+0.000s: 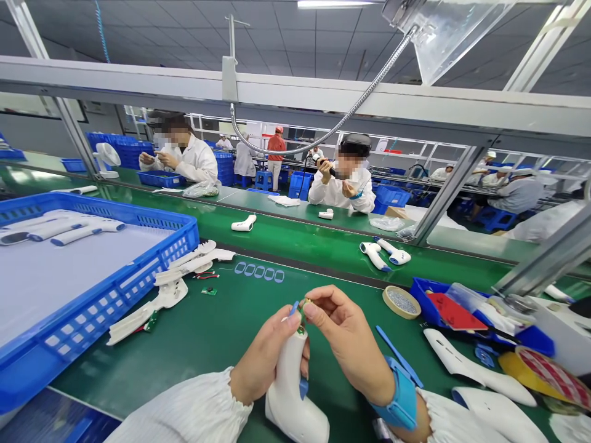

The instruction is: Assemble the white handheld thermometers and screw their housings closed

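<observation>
The device (pixel 287 394) is glossy white and curved, standing tilted in the lower middle of the view, its wide head at 6 o'clock and its narrow open end at 12. A blue button (pixel 303 387) shows on its right side, and a bit of green board (pixel 301 330) shows in the opening.

The left hand (pixel 265 354) is wrapped around the upper body, thumb near the rim beside a small blue piece (pixel 294 307). The right hand (pixel 346 335) has thumb and forefinger pinched together on a tiny part (pixel 305 302) just above the opening — too small and covered to make out. Fingers hide much of the upper body.

From the device, white shells (pixel 173 295) lie at 10 o'clock, beside a blue crate (pixel 184 237) holding more devices. A row of blue rings (pixel 259 272) lies at 11, and two devices (pixel 385 253) rest on the green belt at 1. A round dish (pixel 401 302) sits at 2, a cluttered blue bin (pixel 530 338) beyond it. Toward 3 are a blue strip (pixel 399 355), partly behind the right wrist, and a long shell (pixel 478 368). At 12, across the belt, a person (pixel 344 184) in white sits working.
</observation>
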Motion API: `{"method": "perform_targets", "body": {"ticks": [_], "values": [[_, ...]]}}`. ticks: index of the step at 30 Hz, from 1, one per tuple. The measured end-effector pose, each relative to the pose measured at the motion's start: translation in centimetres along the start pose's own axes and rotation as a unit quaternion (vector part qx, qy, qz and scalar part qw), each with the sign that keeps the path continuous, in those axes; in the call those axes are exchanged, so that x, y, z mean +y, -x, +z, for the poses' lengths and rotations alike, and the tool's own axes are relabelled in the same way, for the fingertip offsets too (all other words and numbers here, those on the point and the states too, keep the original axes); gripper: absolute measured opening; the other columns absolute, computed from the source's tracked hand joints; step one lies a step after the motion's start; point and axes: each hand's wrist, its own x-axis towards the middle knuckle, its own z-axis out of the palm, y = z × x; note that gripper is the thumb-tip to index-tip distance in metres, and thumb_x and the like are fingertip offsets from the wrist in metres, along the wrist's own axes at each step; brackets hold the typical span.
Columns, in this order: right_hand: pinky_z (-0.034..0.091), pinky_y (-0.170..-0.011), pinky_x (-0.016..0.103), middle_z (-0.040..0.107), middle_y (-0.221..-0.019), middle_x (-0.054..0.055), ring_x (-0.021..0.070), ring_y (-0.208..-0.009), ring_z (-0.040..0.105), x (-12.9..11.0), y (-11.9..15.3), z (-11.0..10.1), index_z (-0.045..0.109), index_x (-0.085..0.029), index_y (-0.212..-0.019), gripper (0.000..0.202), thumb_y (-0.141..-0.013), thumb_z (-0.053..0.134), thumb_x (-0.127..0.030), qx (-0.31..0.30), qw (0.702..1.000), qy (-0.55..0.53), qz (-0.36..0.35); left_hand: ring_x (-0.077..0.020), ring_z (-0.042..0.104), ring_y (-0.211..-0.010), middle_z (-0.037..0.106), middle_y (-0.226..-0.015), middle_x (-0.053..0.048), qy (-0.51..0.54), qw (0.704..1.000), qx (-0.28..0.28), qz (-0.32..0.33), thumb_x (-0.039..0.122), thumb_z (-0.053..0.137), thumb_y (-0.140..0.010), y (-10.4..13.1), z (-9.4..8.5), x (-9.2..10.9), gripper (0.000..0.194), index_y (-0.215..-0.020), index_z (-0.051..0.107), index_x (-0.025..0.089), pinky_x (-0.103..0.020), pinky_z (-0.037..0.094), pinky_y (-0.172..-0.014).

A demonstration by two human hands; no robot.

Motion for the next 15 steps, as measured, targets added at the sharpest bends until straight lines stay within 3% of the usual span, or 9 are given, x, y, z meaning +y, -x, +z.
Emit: {"method": "perform_targets", "body": {"ticks": [4,10,13,15], "values": [[0.048,-0.069,0.026,0.062,-0.077,-0.001,0.0133,-0.074,0.058,0.0,-0.1,-0.1,0.057,-0.021,-0.082,0.019,-0.075,0.068,-0.035,-0.024,1.0,0.016,0.002,-0.0086,0.052,-0.04,0.056,-0.055,0.004,0.005,1.0,0.0,0.006,0.056,0.059,-0.074,0.0,0.0,-0.2,0.042,-0.085,0.046,0.018,-0.02,0.044,-0.042],[0.046,-0.069,0.027,0.061,-0.075,0.0,0.015,-0.072,0.057,-0.8,0.3,-0.6,0.06,-0.021,-0.075,0.016,-0.081,0.06,-0.036,-0.081,0.981,0.171,-0.032,-0.009,0.05,-0.039,0.055,-0.053,0.002,-0.014,1.0,0.003,0.012,0.065,0.051,-0.075,-0.1,-0.3,-0.7,0.048,-0.08,0.049,0.016,-0.02,0.042,-0.039],[0.046,-0.077,0.028,0.061,-0.087,0.001,0.0163,-0.084,0.057,-0.8,0.8,-0.6,0.061,-0.024,-0.088,0.022,-0.085,0.052,-0.044,-0.06,0.987,0.151,-0.016,-0.009,0.049,-0.039,0.053,-0.053,0.002,-0.019,1.0,0.01,0.013,0.061,0.048,-0.079,0.3,-0.2,-0.3,0.044,-0.073,0.047,0.017,-0.02,0.041,-0.039],[0.047,-0.078,0.028,0.06,-0.097,0.002,0.0172,-0.091,0.056,-0.7,1.1,-0.2,0.058,-0.026,-0.101,0.03,-0.085,0.049,-0.05,-0.066,0.992,0.103,0.04,-0.0087,0.047,-0.041,0.052,-0.054,0.003,-0.041,0.998,-0.008,0.036,0.055,0.049,-0.082,0.7,0.0,0.1,0.037,-0.074,0.046,0.019,-0.02,0.04,-0.041]]}}
